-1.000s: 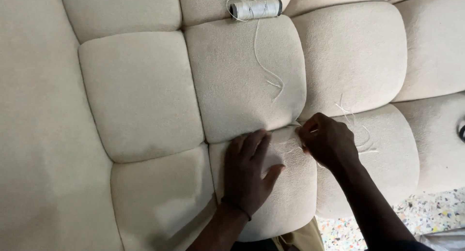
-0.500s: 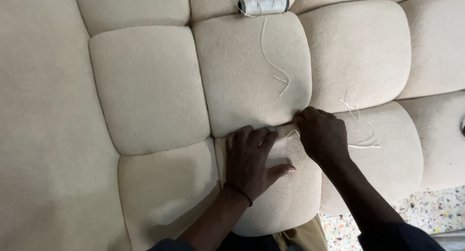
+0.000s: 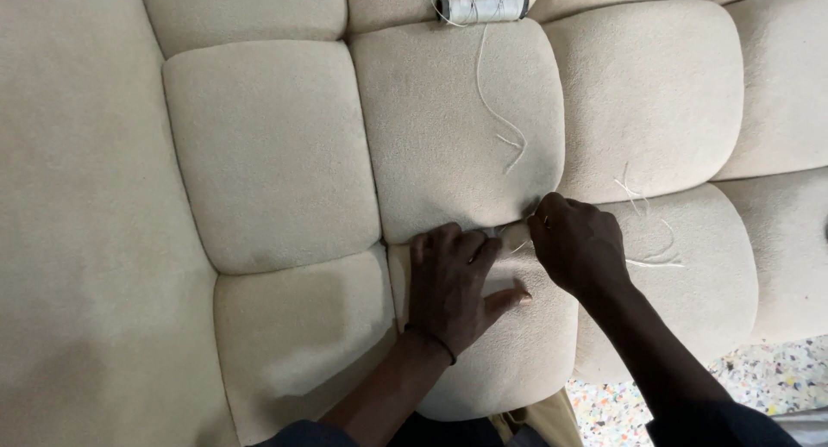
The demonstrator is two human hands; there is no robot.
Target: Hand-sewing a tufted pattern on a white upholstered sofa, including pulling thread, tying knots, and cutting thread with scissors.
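- Head view looks straight down on a beige tufted cushion [image 3: 276,154], its surface split by deep seams into puffy squares.
- Left hand [image 3: 457,287] lies palm down on the lower middle square, at about 6 o'clock from the picture's centre.
- Its fingers [image 3: 448,244] are stretched out flat and held close together, tips reaching up to the horizontal seam; the thumb [image 3: 509,299] sticks out toward 3 o'clock.
- That hand grips nothing; it only presses on the fabric. A thin dark band sits at its wrist.
- Right hand [image 3: 580,249] sits just beside the left, at its 2 o'clock, over the point where four squares meet.
- Its fingers are curled tight into a near fist, knuckles up, tips pinched together at the seam crossing at about 10 o'clock of the hand.
- A pale thread [image 3: 517,247] shows between the two hands and runs to that pinch; whether a needle is also held I cannot tell, as the fingertips hide it.
- More loose thread [image 3: 655,249] loops over the square at 3 o'clock of the right hand.
- Spool [image 3: 487,6] of white thread lies on its side at 12 o'clock, well apart from both hands, on the upper seam.
- From it a strand [image 3: 487,102] trails down the middle square toward the hands.
- Speckled floor [image 3: 759,387] shows at 5 o'clock, past the cushion's edge.
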